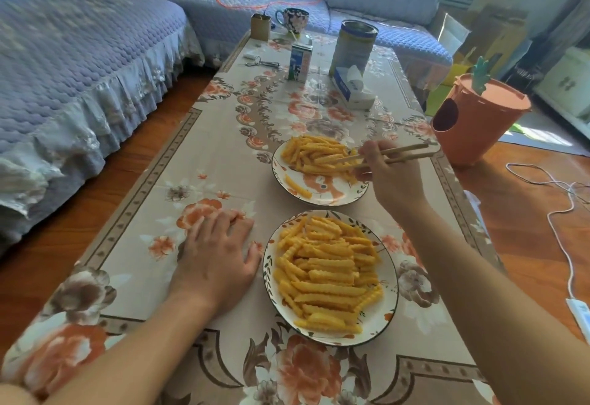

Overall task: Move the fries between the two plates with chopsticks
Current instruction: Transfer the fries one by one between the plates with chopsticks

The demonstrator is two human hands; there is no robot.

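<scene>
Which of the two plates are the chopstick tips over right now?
The far plate, the one nearer the tissue box. The right hand holds the chopsticks with tips in its fries; the near plate lies beside the flat left hand.

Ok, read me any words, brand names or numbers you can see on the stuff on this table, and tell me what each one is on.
No text here is legible.
Milk carton: blue and white print, too blurred to read.
Tall tin: label too blurred to read.
Tissue box: blue marks on its side, too small to read.
Small brown box: no readable marking.
</scene>
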